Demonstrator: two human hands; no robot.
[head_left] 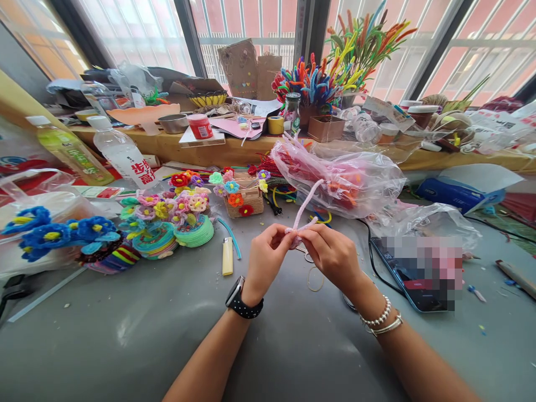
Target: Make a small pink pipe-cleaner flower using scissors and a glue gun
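Both my hands meet over the middle of the grey table and pinch a pink pipe cleaner [305,211]. My left hand [268,255], with a black watch on its wrist, grips the bent lower part with closed fingers. My right hand [330,254], wearing bead and metal bracelets, pinches the same piece from the right. One free end of the pipe cleaner sticks up toward a clear plastic bag [339,178] of more pipe cleaners just behind my hands.
Finished pipe-cleaner flowers [176,215] and blue ones [54,234] sit at the left. A yellow lighter [227,255] lies near my left hand. A phone [414,271] lies at the right, bottles [121,151] at the far left. Bunched pipe cleaners [335,72] stand on the cluttered shelf.
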